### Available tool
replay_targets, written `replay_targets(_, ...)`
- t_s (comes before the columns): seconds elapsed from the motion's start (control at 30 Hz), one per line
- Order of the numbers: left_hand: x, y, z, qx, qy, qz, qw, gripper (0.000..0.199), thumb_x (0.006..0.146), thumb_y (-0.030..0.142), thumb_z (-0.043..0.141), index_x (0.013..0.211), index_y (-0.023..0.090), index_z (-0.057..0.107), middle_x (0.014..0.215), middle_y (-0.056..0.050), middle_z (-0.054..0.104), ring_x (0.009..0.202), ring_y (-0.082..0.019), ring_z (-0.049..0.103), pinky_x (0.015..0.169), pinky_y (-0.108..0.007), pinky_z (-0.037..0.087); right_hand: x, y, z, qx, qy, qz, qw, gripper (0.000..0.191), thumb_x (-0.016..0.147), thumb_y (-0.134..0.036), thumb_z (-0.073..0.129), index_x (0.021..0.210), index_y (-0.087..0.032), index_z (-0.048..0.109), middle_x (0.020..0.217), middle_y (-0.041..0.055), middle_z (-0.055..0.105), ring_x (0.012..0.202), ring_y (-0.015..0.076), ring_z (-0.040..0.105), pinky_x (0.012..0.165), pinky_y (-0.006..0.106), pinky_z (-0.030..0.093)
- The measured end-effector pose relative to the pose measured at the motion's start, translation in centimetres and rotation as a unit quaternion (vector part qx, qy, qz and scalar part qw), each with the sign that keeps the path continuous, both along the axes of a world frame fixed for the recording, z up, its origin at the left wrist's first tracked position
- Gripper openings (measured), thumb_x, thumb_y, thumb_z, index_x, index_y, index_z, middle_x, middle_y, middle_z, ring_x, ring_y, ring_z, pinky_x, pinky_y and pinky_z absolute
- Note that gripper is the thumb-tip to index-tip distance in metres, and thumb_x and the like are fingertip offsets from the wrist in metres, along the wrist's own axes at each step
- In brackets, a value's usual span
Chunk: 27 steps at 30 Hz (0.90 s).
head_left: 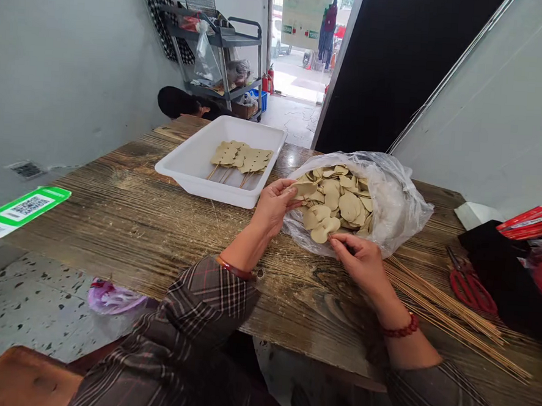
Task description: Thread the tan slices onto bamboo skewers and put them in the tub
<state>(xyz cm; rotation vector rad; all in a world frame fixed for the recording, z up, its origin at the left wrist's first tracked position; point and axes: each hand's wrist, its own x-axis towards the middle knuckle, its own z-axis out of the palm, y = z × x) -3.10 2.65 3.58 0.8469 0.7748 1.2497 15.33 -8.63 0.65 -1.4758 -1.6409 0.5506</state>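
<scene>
from my end, the left hand (270,208)'s grip is closed on a flat tan piece (305,188) at the edge of the open plastic bag (397,204). my right hand (363,259)'s grip is pinched on what looks like a thin skewer (329,236), mostly hidden, at a small cluster of pieces (321,224). i count a few finished skewers (242,156) in the white tray (198,188); many loose pieces (351,205) remain in the bag, and bare sticks (444,299) lie on the surface (132,219), so i judge it early.
</scene>
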Motion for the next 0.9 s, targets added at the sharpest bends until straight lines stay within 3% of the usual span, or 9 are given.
replay_targets(0.43, 0.34, -0.26, -0.24, -0.02, -0.02, -0.027, 0.999, 0.021, 0.073, 0.018, 0.07, 0.09, 0.015, 0.059, 0.082, -0.003, 0.07, 0.066, -0.015, 0.07, 0.073, -0.033, 0.058, -0.04, 0.09, -0.61, 0.02, -0.009, -0.01, 1.0, 0.03, 0.088, -0.038, 0.056, 0.091, -0.017, 0.076, 0.064, 0.0026, 0.068, 0.057, 0.0162, 0.06, 0.054, 0.026, 0.044)
replay_targets(0.7, 0.04, 0.34, -0.68, -0.019, -0.001, 0.014, 1.0, 0.021, 0.073, 0.018, 0.07, 0.091, 0.016, 0.06, 0.079, 0.0, 0.067, 0.062, -0.008, 0.063, 0.067, -0.025, 0.056, -0.07, -0.09, -0.38, 0.023, -0.021, -0.008, 0.999, 0.028, 0.088, -0.037, 0.056, 0.092, -0.017, 0.076, 0.07, 0.004, 0.071, 0.064, 0.0184, 0.064, 0.057, 0.028, 0.047)
replay_targets(0.9, 0.13, 0.22, -0.41, -0.032, -0.029, -0.007, 0.999, 0.018, 0.075, 0.014, 0.066, 0.091, 0.014, 0.057, 0.081, -0.002, 0.068, 0.064, -0.012, 0.067, 0.072, -0.032, 0.058, 0.07, -0.01, -0.64, 0.028, -0.018, -0.007, 0.999, 0.027, 0.088, -0.035, 0.057, 0.092, -0.016, 0.076, 0.074, 0.0048, 0.073, 0.068, 0.019, 0.066, 0.06, 0.028, 0.049)
